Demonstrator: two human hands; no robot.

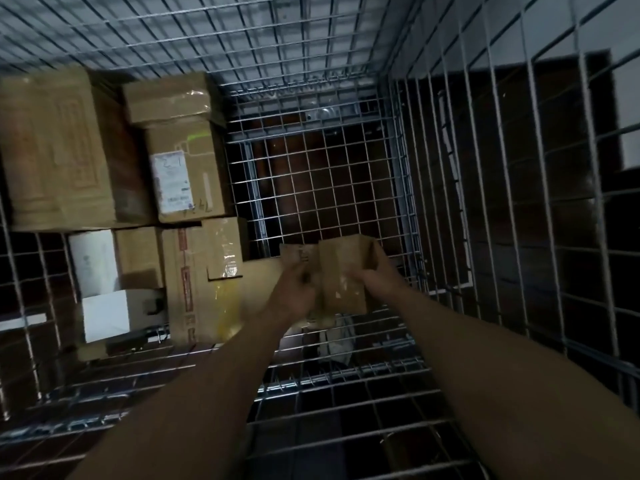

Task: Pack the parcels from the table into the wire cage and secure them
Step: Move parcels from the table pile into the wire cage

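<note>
I look down into the wire cage [408,216]. Both arms reach over its near rim. My left hand [294,292] and my right hand [377,275] grip a small brown cardboard parcel [343,271] from its two sides, above the cage's mesh floor. Several cardboard parcels are stacked along the left side: a large one [59,150] at the back left, a labelled one [183,171] beside it, a small one [169,98] on top of that, and a taped one [204,278] just left of my hands.
A white box [104,313] and a white-labelled parcel [93,261] sit at the cage's near left. The right half of the mesh floor [322,181] holds no parcels. Dark flooring shows through the mesh. A pale crumpled thing [334,341] lies below my hands.
</note>
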